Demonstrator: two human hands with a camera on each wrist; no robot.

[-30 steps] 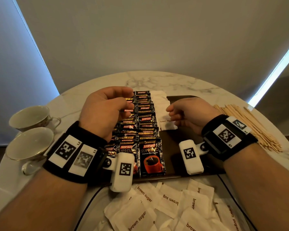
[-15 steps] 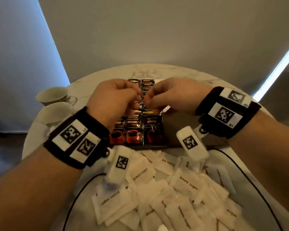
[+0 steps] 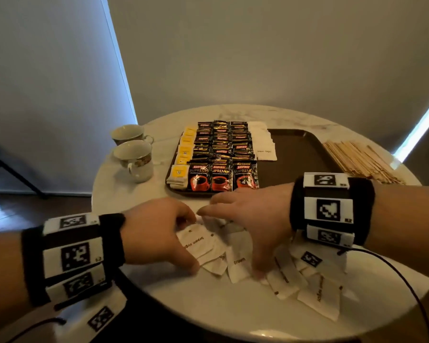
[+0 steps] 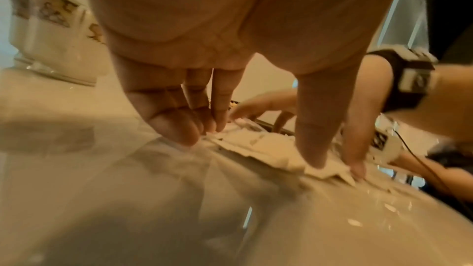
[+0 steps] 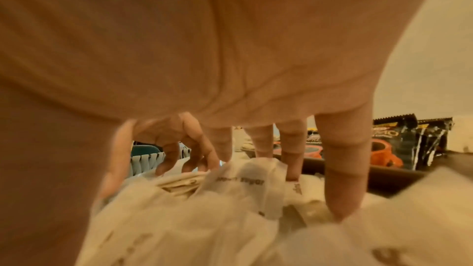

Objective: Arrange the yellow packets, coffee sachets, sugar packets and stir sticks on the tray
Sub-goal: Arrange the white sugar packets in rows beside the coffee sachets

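Observation:
A brown tray (image 3: 295, 154) holds a column of yellow packets (image 3: 185, 149), three columns of black coffee sachets (image 3: 221, 154) and a row of white sugar packets (image 3: 264, 144); its right part is bare. Loose brown sugar packets (image 3: 285, 276) lie heaped on the table in front of the tray. My left hand (image 3: 190, 243) pinches a few of them between thumb and fingers (image 4: 194, 135). Beside it, my right hand (image 3: 229, 243) is spread over the heap, its straight fingers (image 5: 340, 199) pressing on the packets. Wooden stir sticks (image 3: 362, 159) lie on the table right of the tray.
Two teacups (image 3: 134, 157) stand left of the tray. A black cable (image 3: 406, 280) runs over the table's front right edge. The round marble table (image 3: 208, 305) ends close in front of the heap.
Both hands have left the coffee sachets on the tray and come down on the loose sugar packets at the front. The head view has pulled back.

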